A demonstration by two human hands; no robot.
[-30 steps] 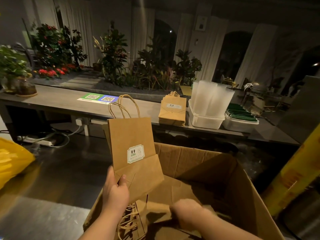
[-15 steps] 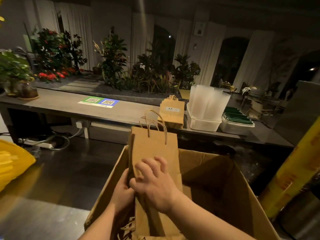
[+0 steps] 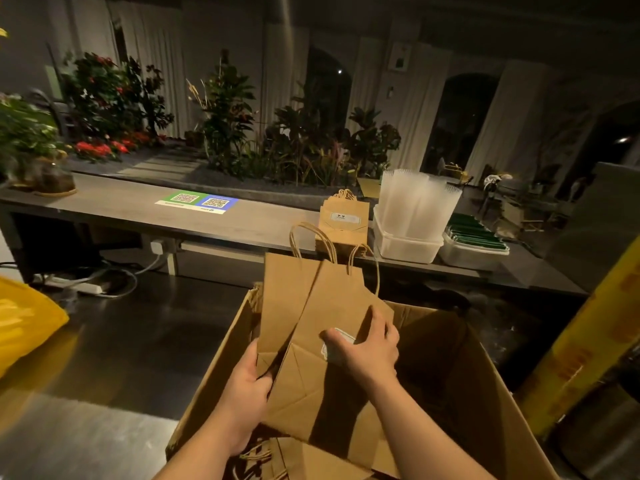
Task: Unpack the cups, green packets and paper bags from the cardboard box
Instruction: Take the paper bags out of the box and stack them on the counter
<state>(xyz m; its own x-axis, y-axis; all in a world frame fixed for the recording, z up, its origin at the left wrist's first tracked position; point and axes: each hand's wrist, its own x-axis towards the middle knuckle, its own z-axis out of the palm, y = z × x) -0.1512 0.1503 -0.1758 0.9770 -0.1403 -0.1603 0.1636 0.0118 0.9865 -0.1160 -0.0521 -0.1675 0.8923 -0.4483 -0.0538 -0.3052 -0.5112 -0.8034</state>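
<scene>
The room is dim, with curtained arches and a bed of leafy plants (image 3: 304, 147) behind a long grey bench (image 3: 114, 209). On the bench lie a green-and-blue QR sheet (image 3: 197, 202), a stack of bags (image 3: 343, 225) laid flat, clear cups (image 3: 419, 202) standing in a white tub (image 3: 405, 245), and just right of it a second tub (image 3: 474, 252) filled with green packets (image 3: 476, 233).

In front of me is the open cardboard box (image 3: 485, 393). I hold two flat paper bags (image 3: 311, 341) upright over its left half, fanned slightly apart at the top, their twisted handles up and overlapping the bench edge. My left grip (image 3: 247, 393) pinches their lower left corner, thumb on the front. My right grip (image 3: 367, 351) clasps the front bag: thumb across its face, covering most of a white label, and fingers reaching to its right edge. More bags (image 3: 311, 459) lie loose on the bottom of the box, under my forearms.

A yellow plastic bag (image 3: 24, 323) sits at the far left, and a yellow column (image 3: 588, 341) leans at the right.
</scene>
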